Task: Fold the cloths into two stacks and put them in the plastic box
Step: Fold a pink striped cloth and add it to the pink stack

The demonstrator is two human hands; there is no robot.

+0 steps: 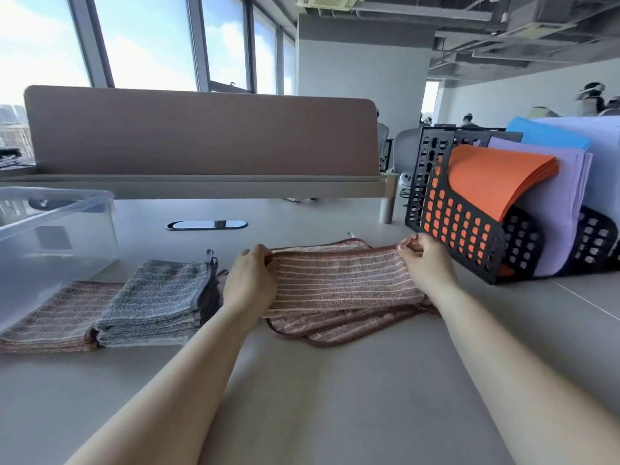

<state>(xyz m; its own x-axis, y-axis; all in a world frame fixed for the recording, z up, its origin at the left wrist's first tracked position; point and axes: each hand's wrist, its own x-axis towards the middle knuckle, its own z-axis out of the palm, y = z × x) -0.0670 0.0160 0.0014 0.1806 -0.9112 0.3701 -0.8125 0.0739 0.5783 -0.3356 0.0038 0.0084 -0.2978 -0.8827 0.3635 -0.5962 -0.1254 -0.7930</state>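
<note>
No readable text, labels or numbers anywhere.

Place: an open-plan office.
Dividers: a padded desk partition (201, 135) stands along the table's (335, 397) far edge.
Table fittings: an oval cable port (207, 224) is set into the top.
Storage: a black file rack (469, 226) of coloured paper at the right edge.
Surroundings: tall windows (151, 38), exposed ceiling ducts (486, 35).

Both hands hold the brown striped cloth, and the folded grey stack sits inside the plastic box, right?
No: the head view shows the folded grey stack on the table right of the plastic box, not inside it. The left hand and right hand do hold the brown striped cloth.
</note>
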